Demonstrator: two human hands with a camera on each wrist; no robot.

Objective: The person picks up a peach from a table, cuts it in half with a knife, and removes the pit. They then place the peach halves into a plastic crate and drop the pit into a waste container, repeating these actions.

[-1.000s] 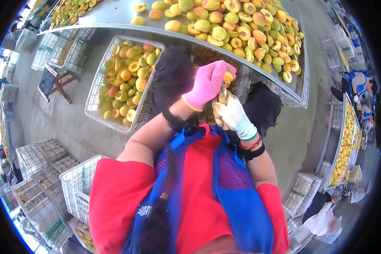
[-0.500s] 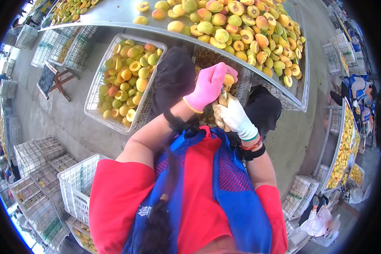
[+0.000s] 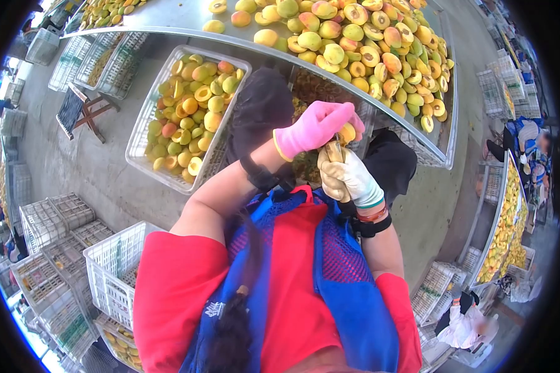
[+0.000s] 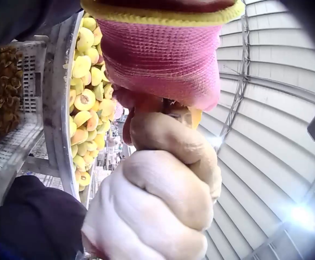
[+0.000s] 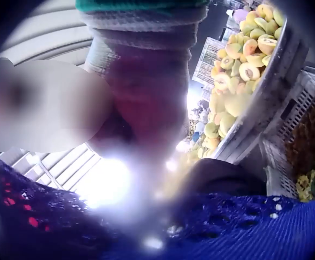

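Note:
My left hand (image 3: 317,129), in a pink glove, grips a yellow peach (image 3: 347,133) with its fingers curled over the top. Just below it, my right hand (image 3: 350,177), in a white glove with stained fingers, is wrapped around a tool with a wooden handle (image 3: 334,151). The tool's upper end meets the fruit, and its working tip is hidden there. In the left wrist view the white-gloved fist (image 4: 152,200) sits right against the pink glove (image 4: 160,65), with a bit of orange fruit (image 4: 196,117) showing between them. Glare blurs the right wrist view.
A metal table (image 3: 255,48) heaped with whole and halved peaches (image 3: 370,56) stands in front. Left of the knees is a crate (image 3: 134,146) full of peaches. Under the table edge a crate (image 4: 33,89) holds brownish scraps. White crates (image 3: 109,273) stack behind left, near a folding stool (image 3: 84,112).
Both hands have shifted slightly right and down in the head view, staying together on the peach. The tool has turned in the right hand, showing more of its wooden handle.

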